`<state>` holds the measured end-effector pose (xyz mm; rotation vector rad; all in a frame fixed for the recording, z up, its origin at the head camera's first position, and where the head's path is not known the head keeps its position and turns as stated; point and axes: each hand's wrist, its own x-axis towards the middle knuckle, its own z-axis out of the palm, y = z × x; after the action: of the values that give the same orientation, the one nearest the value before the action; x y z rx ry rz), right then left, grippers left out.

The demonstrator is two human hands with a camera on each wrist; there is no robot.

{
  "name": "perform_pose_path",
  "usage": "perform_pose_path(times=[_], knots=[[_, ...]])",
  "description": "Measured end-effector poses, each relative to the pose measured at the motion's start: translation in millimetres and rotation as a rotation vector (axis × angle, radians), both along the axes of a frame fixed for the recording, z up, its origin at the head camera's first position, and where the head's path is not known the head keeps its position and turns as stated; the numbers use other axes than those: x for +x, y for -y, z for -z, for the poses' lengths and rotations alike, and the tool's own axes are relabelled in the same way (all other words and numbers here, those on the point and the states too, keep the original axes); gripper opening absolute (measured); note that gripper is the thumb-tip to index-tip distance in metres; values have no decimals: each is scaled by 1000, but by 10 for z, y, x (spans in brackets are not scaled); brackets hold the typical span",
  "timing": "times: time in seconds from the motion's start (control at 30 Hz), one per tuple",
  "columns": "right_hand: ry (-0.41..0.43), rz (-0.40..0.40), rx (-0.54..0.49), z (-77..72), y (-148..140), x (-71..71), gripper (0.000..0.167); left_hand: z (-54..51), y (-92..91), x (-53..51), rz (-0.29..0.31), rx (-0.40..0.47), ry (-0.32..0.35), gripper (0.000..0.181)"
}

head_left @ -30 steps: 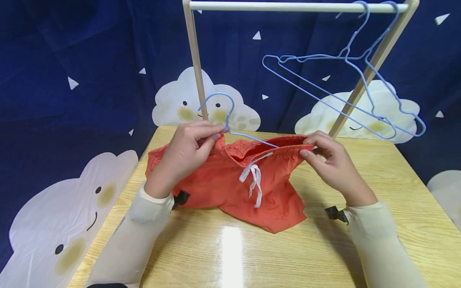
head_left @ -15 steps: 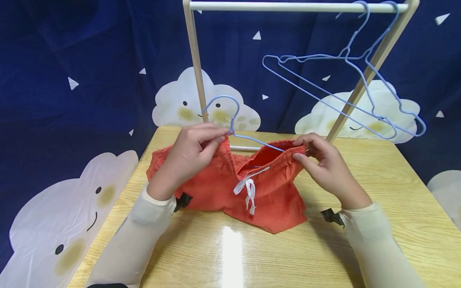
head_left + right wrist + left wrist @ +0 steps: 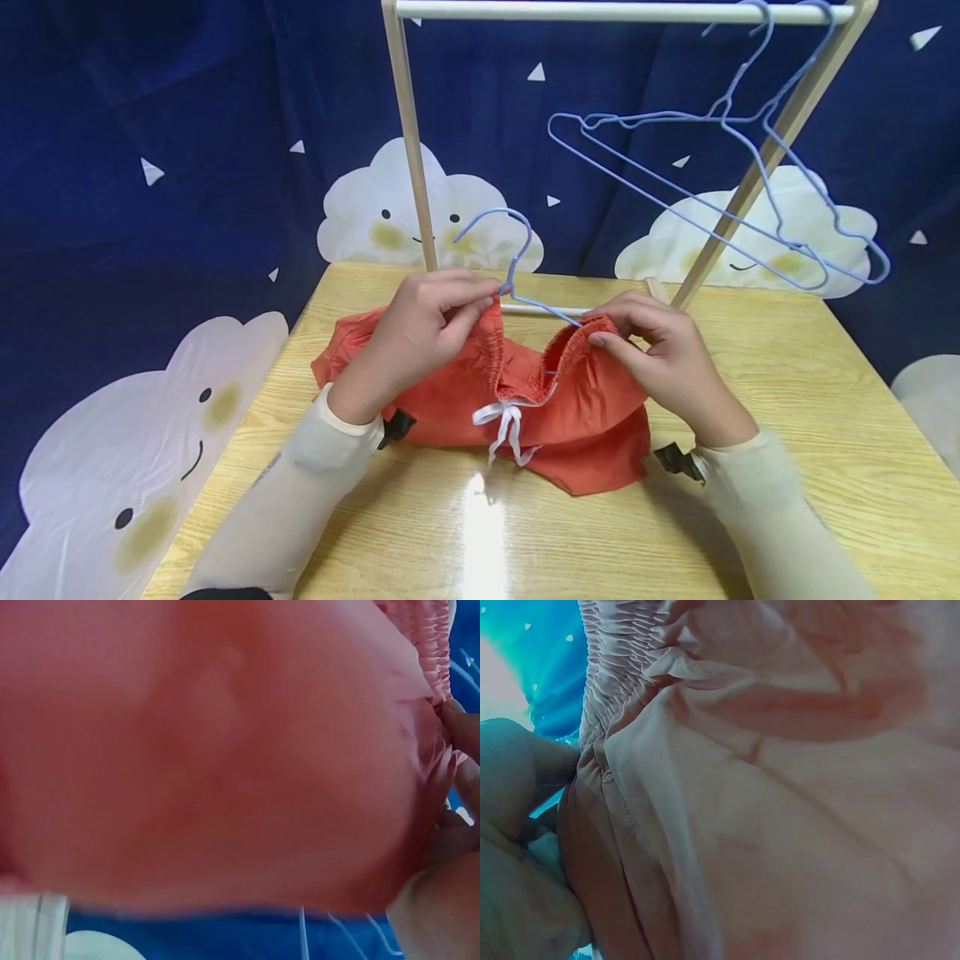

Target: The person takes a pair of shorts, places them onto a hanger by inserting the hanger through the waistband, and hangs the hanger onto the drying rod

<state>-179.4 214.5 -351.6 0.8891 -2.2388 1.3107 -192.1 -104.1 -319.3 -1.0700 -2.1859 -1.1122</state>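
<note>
Orange-red shorts (image 3: 442, 400) with a gathered elastic waistband and a white drawstring bow (image 3: 504, 414) are held up by the waist over the table. A blue wire hanger (image 3: 517, 250) has its hook above the waistband, its lower part hidden inside the shorts. My left hand (image 3: 427, 333) pinches the waistband, with fingertips at the hanger's neck. On the other side my right hand (image 3: 656, 350) pinches the waistband near the hanger's right shoulder. Both wrist views are mostly filled by the shorts' cloth (image 3: 780, 810), with the right hand's fingers (image 3: 463, 731) at the edge of the right wrist view.
Behind the shorts stands a wooden rack with a white top rail (image 3: 570, 11). Two blue hangers (image 3: 720, 121) hang at its right end. A white lower bar (image 3: 543, 310) shows behind the hands. The wooden table (image 3: 787, 500) extends in front; a dark blue cloud-print backdrop (image 3: 225, 125) hangs behind.
My hands have drawn closer together, the left moving right and the right moving left. The waistband sags deeper between them, and the hanger's hook has shifted right and slightly down.
</note>
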Motion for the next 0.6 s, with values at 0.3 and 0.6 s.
perform_pose_path(times=[0.3, 0.6], knots=[[-34, -26, -6, -10, 121, 82, 36, 73, -176, 55, 75, -35, -62, 19], [-32, -28, 25, -13, 151, 115, 30, 98, -242, 93, 96, -42, -81, 19]])
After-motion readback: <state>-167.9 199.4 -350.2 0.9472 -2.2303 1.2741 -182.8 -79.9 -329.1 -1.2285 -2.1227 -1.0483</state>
